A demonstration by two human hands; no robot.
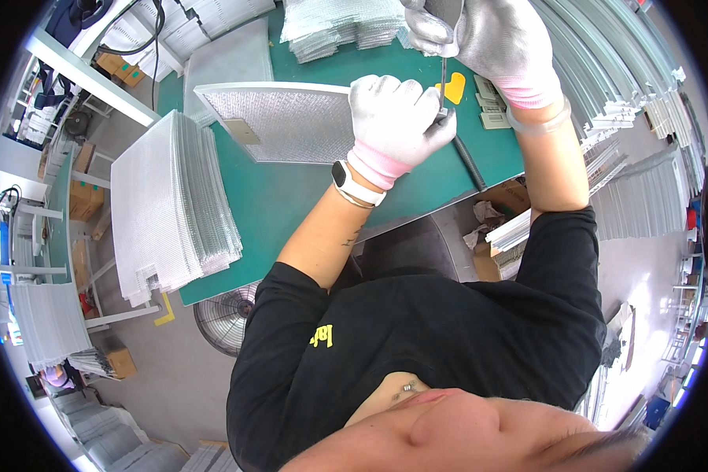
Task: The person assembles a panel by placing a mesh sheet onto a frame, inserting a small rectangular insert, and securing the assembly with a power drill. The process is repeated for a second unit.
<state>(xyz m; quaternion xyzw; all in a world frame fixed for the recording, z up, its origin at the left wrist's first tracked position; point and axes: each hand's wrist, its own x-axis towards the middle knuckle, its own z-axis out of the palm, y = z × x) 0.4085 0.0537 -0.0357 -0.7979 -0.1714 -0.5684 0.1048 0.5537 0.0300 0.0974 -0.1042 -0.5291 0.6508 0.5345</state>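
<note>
Left hand (397, 118) fingers gripped the mesh panel (291, 122) corner on the green worktop (291, 197); right hand (488, 39) fingers held a thin tool (442, 79) just above them

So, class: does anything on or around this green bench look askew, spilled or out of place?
Mostly tidy. The mesh sheet stack overhangs the green bench's left edge, its layers fanned unevenly. Crumpled scraps sit in a cardboard box below.

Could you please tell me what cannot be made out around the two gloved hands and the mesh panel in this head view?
- Right hand: the top edge cuts off its fingers and the upper end of the thin tool.
- Mesh panel: the left hand covers its right corner.
- Tool tip: hidden between the left hand's fingers.
- Small parts beside the yellow piece: too small.
</note>
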